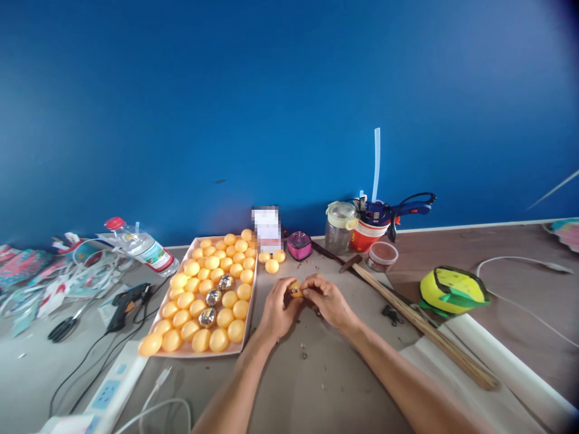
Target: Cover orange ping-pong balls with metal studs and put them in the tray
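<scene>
Between my two hands, over the middle of the table, is a small orange ball (295, 289) with dark marks on its surface. My left hand (280, 306) grips it from the left, fingers curled round it. From the right, the pinched fingertips of my right hand (326, 298) press at the ball; whatever small piece they may hold is hidden. Left of my hands lies a shallow white box (248, 325) filled with rows of orange balls (218, 339). Among them sit three shiny, mirror-like balls (207, 317). A few loose orange balls (272, 266) rest beyond my hands.
At the back stand a pink container (299, 246), a clear jar (339, 229) and a red bucket (362, 235) with tools. A hammer (407, 310) lies right, near a yellow pouch (452, 290). A glue gun (122, 306), scissors (63, 328), bottle (145, 248) and power strip (111, 386) are left.
</scene>
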